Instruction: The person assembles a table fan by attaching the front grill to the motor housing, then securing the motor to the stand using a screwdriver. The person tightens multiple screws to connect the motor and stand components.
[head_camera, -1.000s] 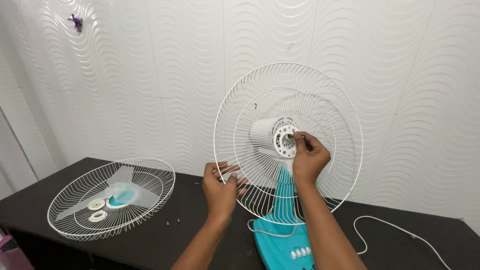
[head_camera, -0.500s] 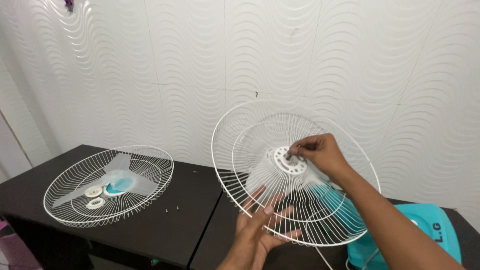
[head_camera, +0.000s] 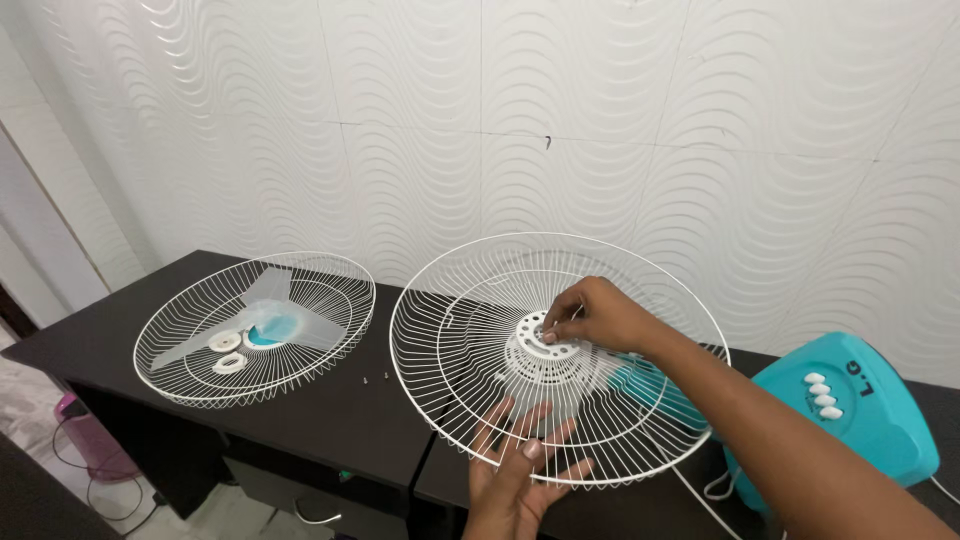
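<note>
Here, a long black table (head_camera: 330, 415) is standing against a white wavy-patterned wall (head_camera: 700, 130). A white wire fan guard (head_camera: 470, 340) is lying tilted above its middle, fixed to a teal fan tipped on its side; the teal base (head_camera: 870, 420) is showing white buttons. The left hand (head_camera: 520, 470) is spreading open, flat under the guard's lower rim. The right hand (head_camera: 595, 315) is pinching at the white hub (head_camera: 535, 345). Leftward, a second wire guard (head_camera: 330, 290) is holding a translucent blade (head_camera: 280, 315).
</note>
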